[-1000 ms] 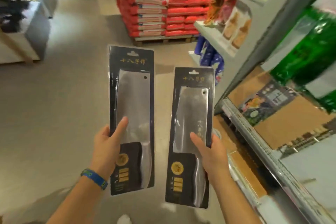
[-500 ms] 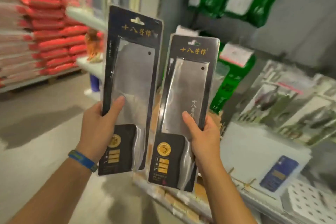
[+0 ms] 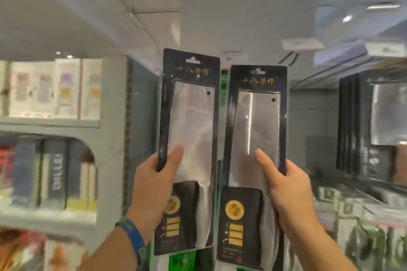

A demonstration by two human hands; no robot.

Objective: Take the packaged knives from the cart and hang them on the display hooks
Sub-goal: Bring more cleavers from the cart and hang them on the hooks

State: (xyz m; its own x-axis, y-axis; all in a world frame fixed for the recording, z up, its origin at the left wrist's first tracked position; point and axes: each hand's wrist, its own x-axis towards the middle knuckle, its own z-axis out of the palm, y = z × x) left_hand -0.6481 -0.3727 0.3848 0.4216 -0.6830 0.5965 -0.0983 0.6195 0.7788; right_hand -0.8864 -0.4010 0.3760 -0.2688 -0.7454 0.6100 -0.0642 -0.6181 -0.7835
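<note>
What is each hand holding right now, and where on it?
The left hand grips the left knife package by its left edge; the right hand grips the right knife package by its right edge.

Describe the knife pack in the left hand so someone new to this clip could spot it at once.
Just right of the grey shelf upright, two black cleaver packs are held up side by side. The one meant is the left knife pack, gripped by the left hand with the blue wristband. Its top reaches higher than the right knife pack in the right hand.
</note>
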